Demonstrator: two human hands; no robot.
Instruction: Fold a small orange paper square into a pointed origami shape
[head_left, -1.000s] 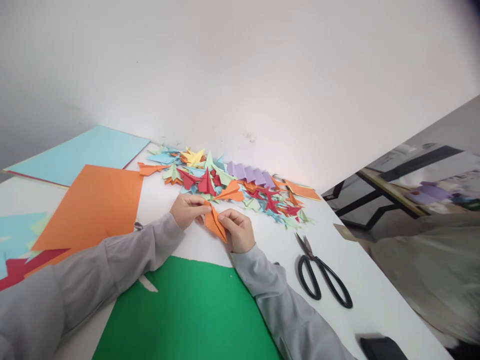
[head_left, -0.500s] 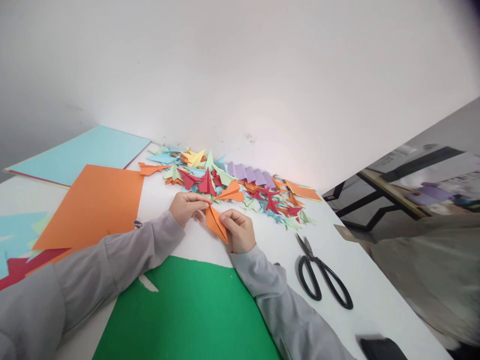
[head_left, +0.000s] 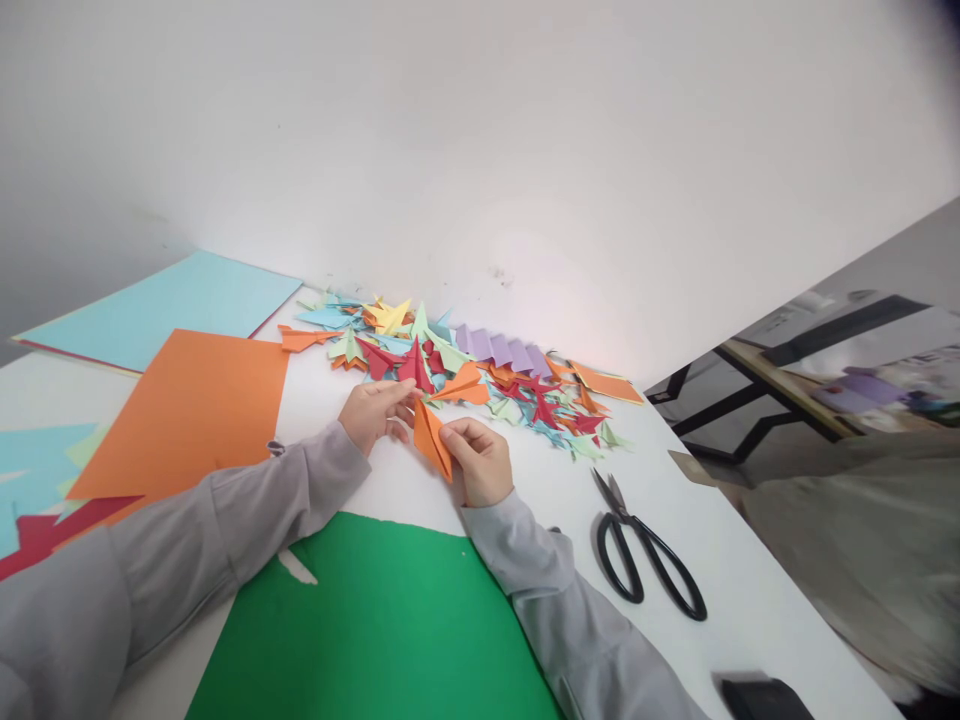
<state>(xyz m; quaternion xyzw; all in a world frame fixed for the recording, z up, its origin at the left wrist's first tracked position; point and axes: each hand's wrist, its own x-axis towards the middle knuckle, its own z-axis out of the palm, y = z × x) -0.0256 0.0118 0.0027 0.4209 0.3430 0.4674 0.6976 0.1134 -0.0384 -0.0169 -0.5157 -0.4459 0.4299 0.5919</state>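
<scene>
A small folded orange paper plane (head_left: 433, 442) is tilted in front of me, its narrow end pointing down toward the green sheet. My right hand (head_left: 484, 462) pinches its right edge between thumb and fingers. At its upper left corner are the bent fingers of my left hand (head_left: 375, 414), with the index finger stretched along the top; the exact contact there is partly hidden. Just behind my hands lies another orange paper plane (head_left: 463, 384), beside a red paper plane (head_left: 415, 366) at the front of a colourful pile.
Black-handled scissors (head_left: 628, 540) lie with blades slightly apart to my right, above a black object (head_left: 765, 698). A green sheet (head_left: 375, 630) lies before me. Orange (head_left: 195, 410) and light blue sheets (head_left: 172, 305) are at left. Purple pleated paper (head_left: 502, 350) rests by the wall.
My left index finger has lifted slightly off the top of the orange paper plane. The paper has turned a little in my right hand, its lower tip shifting slightly up and left.
</scene>
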